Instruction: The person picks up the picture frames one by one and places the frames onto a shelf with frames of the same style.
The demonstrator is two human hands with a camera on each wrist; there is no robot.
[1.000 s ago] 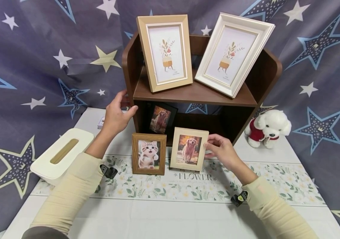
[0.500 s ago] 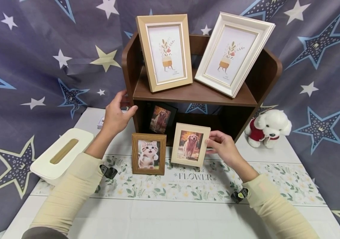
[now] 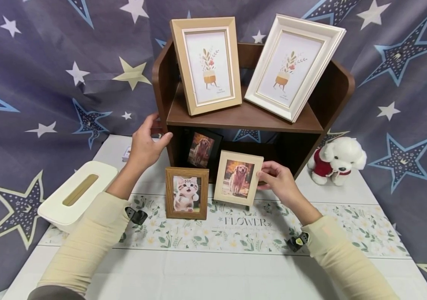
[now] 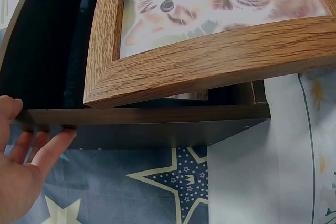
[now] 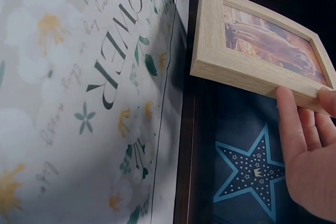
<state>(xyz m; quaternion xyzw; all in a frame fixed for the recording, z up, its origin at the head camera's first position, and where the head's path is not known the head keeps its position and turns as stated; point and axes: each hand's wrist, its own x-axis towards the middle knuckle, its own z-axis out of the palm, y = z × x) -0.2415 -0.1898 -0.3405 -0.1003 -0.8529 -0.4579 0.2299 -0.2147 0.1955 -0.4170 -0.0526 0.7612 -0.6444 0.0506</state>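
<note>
My right hand [image 3: 279,182] pinches the right edge of a pale wood frame [image 3: 219,196] with a golden dog picture, held slightly tilted in front of the shelf's lower opening. In the right wrist view the thumb and fingers of the right hand [image 5: 315,156] grip the long side of the pale frame [image 5: 236,64]. My left hand [image 3: 146,143] holds the left side panel of the dark brown shelf [image 3: 243,118]; in the left wrist view its thumb and fingers lie on either side of the panel's edge [image 4: 157,115]. A brown kitten frame [image 3: 187,213] stands beside the pale one.
Inside the lower compartment leans a black dog-picture frame [image 3: 201,150]. A tan frame [image 3: 181,62] and a white frame [image 3: 262,71] stand on the upper shelf. A white tissue box [image 3: 104,166] is at left, a plush dog [image 3: 339,160] at right, a floral runner [image 3: 206,235] in front.
The pale frame has risen and moved back a little in my right hand, away from the table's front. My left hand has stayed on the shelf's side.
</note>
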